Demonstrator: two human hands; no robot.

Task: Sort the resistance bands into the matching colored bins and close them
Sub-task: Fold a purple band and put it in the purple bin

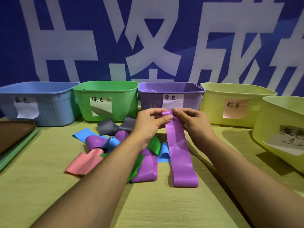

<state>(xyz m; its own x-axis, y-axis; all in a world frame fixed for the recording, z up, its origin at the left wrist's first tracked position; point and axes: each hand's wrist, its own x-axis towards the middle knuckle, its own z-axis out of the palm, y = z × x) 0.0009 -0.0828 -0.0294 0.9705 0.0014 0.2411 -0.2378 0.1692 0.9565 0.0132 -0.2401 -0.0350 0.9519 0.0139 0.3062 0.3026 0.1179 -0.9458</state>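
Both hands meet at the centre, in front of the purple bin (153, 102). The left hand (150, 123) and the right hand (191, 122) pinch the rolled top end of a purple band (180, 155), which hangs down toward 6 o'clock onto the table (49, 186). At 9 o'clock from it lies a pile of bands (113, 145). The green bin (125, 96) stands at 11 o'clock.

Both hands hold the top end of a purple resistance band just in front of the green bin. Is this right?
Not quite. In the head view the left hand and the right hand do pinch the top end of the purple resistance band, but in front of the purple bin, not the green bin, which stands to its left.
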